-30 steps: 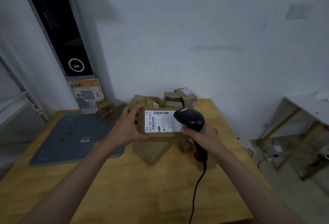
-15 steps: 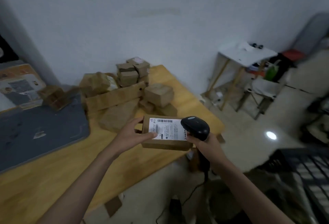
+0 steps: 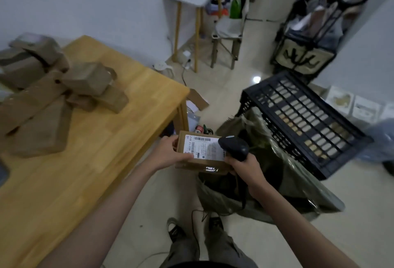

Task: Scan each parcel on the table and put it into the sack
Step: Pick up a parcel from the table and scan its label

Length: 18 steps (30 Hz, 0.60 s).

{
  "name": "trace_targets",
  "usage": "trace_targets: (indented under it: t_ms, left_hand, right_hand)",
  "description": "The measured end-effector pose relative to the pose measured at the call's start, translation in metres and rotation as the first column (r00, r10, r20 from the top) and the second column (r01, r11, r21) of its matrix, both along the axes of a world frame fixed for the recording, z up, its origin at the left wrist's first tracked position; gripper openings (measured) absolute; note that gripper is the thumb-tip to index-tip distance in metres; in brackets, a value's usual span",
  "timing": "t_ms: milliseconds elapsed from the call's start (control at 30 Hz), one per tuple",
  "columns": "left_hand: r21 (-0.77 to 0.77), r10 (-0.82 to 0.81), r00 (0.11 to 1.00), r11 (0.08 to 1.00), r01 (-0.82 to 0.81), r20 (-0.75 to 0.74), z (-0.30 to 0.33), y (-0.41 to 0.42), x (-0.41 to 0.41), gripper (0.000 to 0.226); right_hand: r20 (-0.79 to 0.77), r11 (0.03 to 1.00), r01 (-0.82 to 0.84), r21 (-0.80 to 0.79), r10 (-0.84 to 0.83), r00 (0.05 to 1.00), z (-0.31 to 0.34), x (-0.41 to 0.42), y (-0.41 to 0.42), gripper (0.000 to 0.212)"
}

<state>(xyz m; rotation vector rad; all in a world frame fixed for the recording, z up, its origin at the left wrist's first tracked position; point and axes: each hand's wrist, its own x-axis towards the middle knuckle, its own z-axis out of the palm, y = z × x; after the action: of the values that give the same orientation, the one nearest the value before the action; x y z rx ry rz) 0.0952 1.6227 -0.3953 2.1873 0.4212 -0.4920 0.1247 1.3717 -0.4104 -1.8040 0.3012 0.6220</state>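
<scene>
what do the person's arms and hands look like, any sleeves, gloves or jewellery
Both forearms are bare to the bottom edge of the picture, so no sleeves show. The left hand and right hand wear no gloves. No watch, bracelet or ring is visible on either wrist or on the fingers that show.

The sack (image 3: 245,195) gapes open on the floor, hemmed between table (image 3: 132,105) edge and black crate (image 3: 298,116).

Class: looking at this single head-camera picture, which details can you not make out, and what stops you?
- Sack contents: head view, hidden by parcel, right hand and dark opening.
- Label small print: too small; scanner covers its right edge.
- Table parcels: motion-blurred, left ones cut off.
</scene>
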Motion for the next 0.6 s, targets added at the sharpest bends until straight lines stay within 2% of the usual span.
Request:
trace_targets:
  t_ms: [133, 300, 400, 533, 600]
  left_hand:
    - [-0.063, -0.104, 0.991, 0.993, 0.099, -0.088, -0.033, -0.052, 0.024, 0.059]
    - [-0.089, -0.167, 0.968, 0.984, 0.153, -0.185, -0.076, -0.106, 0.048, 0.071]
    - [-0.113, -0.223, 0.947, 0.973, 0.201, -0.233, -0.104, -0.132, 0.061, 0.087]
    - [-0.144, -0.294, 0.912, 0.954, 0.262, -0.287, -0.132, -0.154, 0.081, 0.084]
    - [-0.156, -0.312, 0.900, 0.948, 0.276, -0.303, -0.138, -0.163, 0.090, 0.095]
  right_hand:
    - [-0.065, 0.995, 0.081, -0.050, -0.084, 0.994, -0.031, -0.005, -0.051, 0.032]
    - [-0.139, 0.982, 0.127, -0.138, -0.146, 0.979, -0.061, -0.007, -0.096, 0.025]
    - [-0.178, 0.977, 0.124, -0.172, -0.155, 0.972, -0.076, -0.008, -0.114, 0.019]
    - [-0.196, 0.971, 0.117, -0.208, -0.159, 0.968, -0.094, -0.001, -0.128, 0.011]
    - [-0.216, 0.973, 0.090, -0.212, -0.137, 0.967, -0.102, 0.007, -0.131, 0.011]
